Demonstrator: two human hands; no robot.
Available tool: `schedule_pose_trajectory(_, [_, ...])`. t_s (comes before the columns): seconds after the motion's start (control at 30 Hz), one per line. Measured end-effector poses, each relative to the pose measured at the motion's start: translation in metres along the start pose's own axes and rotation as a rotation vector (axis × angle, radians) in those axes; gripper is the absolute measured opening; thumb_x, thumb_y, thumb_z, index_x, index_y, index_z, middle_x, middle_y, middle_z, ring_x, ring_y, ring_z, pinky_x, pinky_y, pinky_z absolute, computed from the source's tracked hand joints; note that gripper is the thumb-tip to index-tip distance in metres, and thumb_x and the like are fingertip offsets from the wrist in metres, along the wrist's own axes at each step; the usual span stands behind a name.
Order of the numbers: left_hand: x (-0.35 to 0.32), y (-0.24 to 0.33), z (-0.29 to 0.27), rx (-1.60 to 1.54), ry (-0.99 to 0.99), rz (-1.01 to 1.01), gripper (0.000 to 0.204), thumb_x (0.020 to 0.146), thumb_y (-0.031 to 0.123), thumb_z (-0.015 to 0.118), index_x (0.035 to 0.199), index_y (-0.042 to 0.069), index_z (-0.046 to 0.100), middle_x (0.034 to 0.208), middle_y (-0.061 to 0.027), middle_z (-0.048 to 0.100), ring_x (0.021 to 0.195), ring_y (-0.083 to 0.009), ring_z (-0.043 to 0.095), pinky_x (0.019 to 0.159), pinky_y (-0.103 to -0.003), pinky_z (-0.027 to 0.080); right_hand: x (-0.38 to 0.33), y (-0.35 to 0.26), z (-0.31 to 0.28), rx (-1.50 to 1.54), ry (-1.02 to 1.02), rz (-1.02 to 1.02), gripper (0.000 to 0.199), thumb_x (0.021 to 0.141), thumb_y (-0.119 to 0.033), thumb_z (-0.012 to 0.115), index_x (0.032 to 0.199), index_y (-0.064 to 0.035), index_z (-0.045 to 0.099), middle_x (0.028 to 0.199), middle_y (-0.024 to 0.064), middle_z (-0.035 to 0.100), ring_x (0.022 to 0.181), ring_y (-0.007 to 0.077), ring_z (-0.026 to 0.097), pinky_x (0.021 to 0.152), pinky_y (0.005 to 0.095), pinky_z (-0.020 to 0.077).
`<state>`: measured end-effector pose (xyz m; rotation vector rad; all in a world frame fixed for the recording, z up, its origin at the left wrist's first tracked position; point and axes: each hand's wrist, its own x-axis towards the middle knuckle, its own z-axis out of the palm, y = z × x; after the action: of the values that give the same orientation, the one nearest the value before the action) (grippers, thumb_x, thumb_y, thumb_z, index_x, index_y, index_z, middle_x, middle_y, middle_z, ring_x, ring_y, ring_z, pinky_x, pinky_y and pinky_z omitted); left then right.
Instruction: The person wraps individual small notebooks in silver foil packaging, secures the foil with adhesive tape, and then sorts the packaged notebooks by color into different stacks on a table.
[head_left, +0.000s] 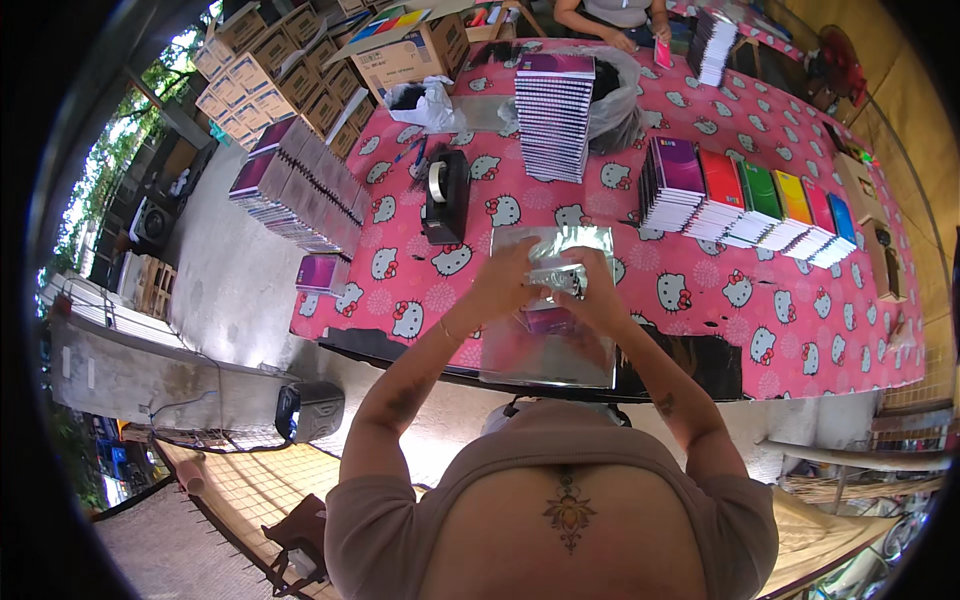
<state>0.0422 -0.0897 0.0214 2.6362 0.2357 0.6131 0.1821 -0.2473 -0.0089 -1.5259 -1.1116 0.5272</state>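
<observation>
presently, left hand (pixel 507 277) and right hand (pixel 592 293) near together over shiny sheet (pixel 590 238); cannot tell finger grip; purple notebook (pixel 545 320) partly hidden, over sheet's middle; tape dispenser (pixel 445 200) left of sheet.

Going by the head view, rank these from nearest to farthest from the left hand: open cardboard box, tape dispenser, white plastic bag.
From the left hand:
1. Tape dispenser: just ahead, slightly to the left.
2. White plastic bag: farther ahead, also to the left, beyond the dispenser.
3. Open cardboard box: farthest, at the back left, behind the bag.
</observation>
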Motion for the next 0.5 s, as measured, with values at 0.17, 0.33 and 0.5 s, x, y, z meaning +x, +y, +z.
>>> schedule_pose_trajectory(0.17, [0.004, -0.043, 0.015, -0.788, -0.292, -0.522, 0.072, 0.077, 0.021, 0.084, 0.136, 0.0, 0.05, 0.107, -0.013, 0.065, 0.092, -0.0223, 0.065, 0.078, -0.036, 0.053, -0.007, 0.014, 0.001, 0.688, 0.081, 0.361, 0.052, 0.079, 0.004, 0.07, 0.125, -0.0089, 0.049, 0.115, 0.0058, 0.047, 0.103, 0.0156, 0.053, 0.086, 0.0312, 0.0502])
schedule_pose_trajectory(0.33, [-0.024, -0.177, -0.009, 0.303, 0.536, -0.613, 0.046, 0.084, 0.022, 0.078, 0.119, -0.002, 0.063, 0.081, -0.006, 0.064, 0.074, -0.0127, 0.059, 0.066, -0.028, 0.051, -0.003, 0.015, 0.02, 0.722, 0.17, 0.36, 0.051, 0.078, 0.008, 0.066, 0.123, -0.0085, 0.05, 0.111, 0.0038, 0.047, 0.097, 0.0132, 0.052, 0.084, 0.0271, 0.0469])
schedule_pose_trajectory(0.5, [-0.022, -0.202, -0.035, -0.908, 0.411, -1.006, 0.028, 0.086, 0.021, 0.074, 0.105, 0.002, 0.068, 0.076, -0.0003, 0.063, 0.062, -0.0061, 0.049, 0.06, -0.024, 0.043, -0.002, 0.023, 0.02, 0.713, 0.183, 0.346, 0.046, 0.078, 0.008, 0.065, 0.119, -0.0086, 0.052, 0.106, 0.0023, 0.05, 0.095, 0.0119, 0.052, 0.083, 0.0257, 0.0453])
